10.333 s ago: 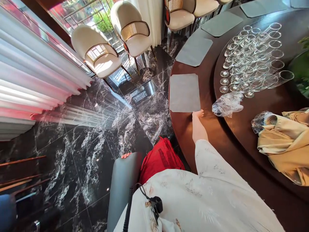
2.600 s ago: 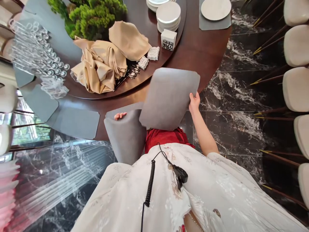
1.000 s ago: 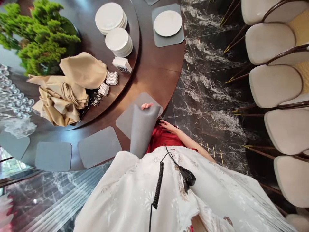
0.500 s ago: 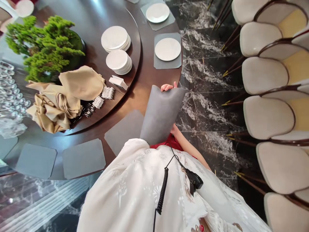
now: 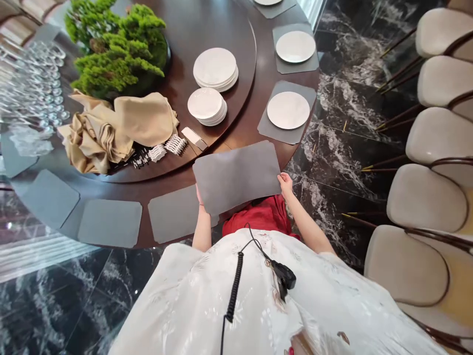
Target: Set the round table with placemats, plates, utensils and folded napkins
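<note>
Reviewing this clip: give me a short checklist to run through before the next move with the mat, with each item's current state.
1. Left hand at the grey place mat: ok, though mostly hidden behind it.
2. Right hand at the mat's edge: ok.
3. Mat lying flat, not curled: ok.
4. Mat apart from the bare place mat on its left: cannot tell, they overlap in view.
5. White plate within its place mat: ok.

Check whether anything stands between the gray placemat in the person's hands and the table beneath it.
Nothing visible does: the gray placemat is held over the dark wooden table, between two laid mats, though it hides the wood directly beneath.
</note>
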A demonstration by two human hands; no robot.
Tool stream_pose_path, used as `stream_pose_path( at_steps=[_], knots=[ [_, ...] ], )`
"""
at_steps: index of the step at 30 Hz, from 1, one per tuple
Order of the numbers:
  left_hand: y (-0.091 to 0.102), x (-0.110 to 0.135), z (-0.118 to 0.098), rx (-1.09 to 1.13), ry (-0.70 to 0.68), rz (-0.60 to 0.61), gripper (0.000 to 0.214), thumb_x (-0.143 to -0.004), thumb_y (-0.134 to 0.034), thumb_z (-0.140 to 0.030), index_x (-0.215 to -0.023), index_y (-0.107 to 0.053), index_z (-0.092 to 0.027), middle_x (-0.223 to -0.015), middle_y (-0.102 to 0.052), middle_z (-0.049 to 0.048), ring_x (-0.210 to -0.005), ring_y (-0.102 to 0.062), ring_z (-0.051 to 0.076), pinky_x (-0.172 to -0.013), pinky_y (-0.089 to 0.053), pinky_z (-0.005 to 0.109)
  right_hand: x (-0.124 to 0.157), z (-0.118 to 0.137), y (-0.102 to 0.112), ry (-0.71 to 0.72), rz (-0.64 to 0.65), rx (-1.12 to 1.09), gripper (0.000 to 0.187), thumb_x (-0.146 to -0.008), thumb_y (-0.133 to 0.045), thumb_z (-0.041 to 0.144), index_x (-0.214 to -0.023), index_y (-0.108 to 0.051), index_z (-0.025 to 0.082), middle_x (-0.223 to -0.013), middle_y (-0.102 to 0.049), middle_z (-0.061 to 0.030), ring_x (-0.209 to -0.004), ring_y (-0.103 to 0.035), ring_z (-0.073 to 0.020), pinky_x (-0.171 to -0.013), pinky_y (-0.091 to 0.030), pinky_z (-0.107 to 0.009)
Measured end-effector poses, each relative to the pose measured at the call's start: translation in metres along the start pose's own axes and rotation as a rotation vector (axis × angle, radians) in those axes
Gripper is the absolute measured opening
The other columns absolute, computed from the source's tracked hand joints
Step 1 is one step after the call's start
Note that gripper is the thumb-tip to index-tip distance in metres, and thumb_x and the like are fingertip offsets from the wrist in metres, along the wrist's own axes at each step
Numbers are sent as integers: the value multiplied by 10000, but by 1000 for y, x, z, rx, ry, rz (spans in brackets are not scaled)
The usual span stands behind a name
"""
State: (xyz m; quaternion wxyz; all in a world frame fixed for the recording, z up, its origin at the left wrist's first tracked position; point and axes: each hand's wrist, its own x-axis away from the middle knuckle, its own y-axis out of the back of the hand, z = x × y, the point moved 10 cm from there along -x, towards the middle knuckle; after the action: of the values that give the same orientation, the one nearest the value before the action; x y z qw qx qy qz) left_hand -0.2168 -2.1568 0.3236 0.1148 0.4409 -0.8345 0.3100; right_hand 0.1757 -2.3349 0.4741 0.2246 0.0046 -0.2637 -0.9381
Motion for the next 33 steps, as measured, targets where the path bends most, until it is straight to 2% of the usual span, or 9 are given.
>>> stream_pose_path(
  at_steps=[2, 6, 9, 12, 17, 21, 27, 30, 33],
  knots=[
    [-5, 5, 34, 104, 140, -87, 570, -1116, -170, -454, -1311, -560, -87, -1004, -721, 108, -1058, -658, 201, -877, -572, 337, -39, 5, -8, -14, 36, 160, 283, -756, -669, 368, -946, -542, 201, -854, -671, -11, -795, -642, -144, -841, -535, -278],
    [-52, 33, 109, 220, 489, -335, 396, -1041, -486, -437, -1314, -575, -165, -1024, -701, 111, -1010, -654, 211, -842, -562, 337, -105, 17, -25, -3, 134, 462, 199, -800, -633, 320, -927, -551, 190, -881, -694, -34, -818, -648, -151, -842, -529, -273],
    [-94, 54, 133, 237, 542, -537, 482, -957, -634, -292, -1401, -501, -160, -1135, -678, 130, -1034, -637, 224, -812, -552, 332, -139, 27, -45, 24, 300, 583, 153, -805, -646, 295, -893, -576, 192, -832, -702, -29, -794, -653, -167, -830, -532, -281],
    [-120, 68, 144, 252, 578, -706, 656, -886, -683, -163, -1491, -429, -147, -1265, -637, 166, -995, -646, 229, -773, -558, 333, -164, 36, -64, 69, 480, 734, 101, -809, -679, 268, -834, -611, 197, -797, -709, -35, -823, -665, -195, -861, -527, -300],
    [-116, 73, 154, 268, 588, -910, 669, -848, -653, -33, -1484, -480, -146, -1276, -643, 132, -952, -648, 171, -782, -575, 274, -180, 32, -95, 262, 837, 1354, 126, -940, -605, 291, -892, -670, 194, -968, -741, -108, -952, -680, -232, -894, -515, -320],
    [-107, 77, 170, 299, 655, -1080, 572, -860, -614, -6, -1424, -526, -57, -1111, -684, 133, -860, -662, 127, -807, -594, 259, -181, 25, -109, 302, 987, 1491, 160, -975, -570, 288, -960, -685, 179, -1041, -740, -123, -1001, -676, -238, -907, -502, -311],
    [-108, 85, 189, 243, 715, -1183, 458, -848, -633, -38, -1305, -630, -54, -1037, -723, 134, -862, -697, 151, -846, -596, 276, -176, 20, -114, 351, 1078, 1622, 217, -1013, -509, 312, -1059, -671, 174, -1075, -731, -136, -1028, -673, -257, -874, -488, -316],
    [-108, 89, 193, 148, 711, -1154, 436, -831, -674, -72, -1266, -671, -104, -1017, -745, 112, -989, -700, 189, -989, -549, 324, -174, 19, -105, 337, 1073, 1663, 217, -978, -596, 367, -1082, -653, 185, -1074, -735, -121, -1013, -677, -251, -819, -482, -292],
    [-109, 89, 193, 55, 683, -1083, 525, -838, -677, -96, -1357, -638, -166, -1000, -754, 82, -1042, -693, 194, -1043, -499, 323, -171, 15, -87, 275, 1064, 1699, 217, -947, -647, 366, -1061, -653, 181, -999, -739, -105, -968, -687, -238, -779, -475, -272]
  ],
)
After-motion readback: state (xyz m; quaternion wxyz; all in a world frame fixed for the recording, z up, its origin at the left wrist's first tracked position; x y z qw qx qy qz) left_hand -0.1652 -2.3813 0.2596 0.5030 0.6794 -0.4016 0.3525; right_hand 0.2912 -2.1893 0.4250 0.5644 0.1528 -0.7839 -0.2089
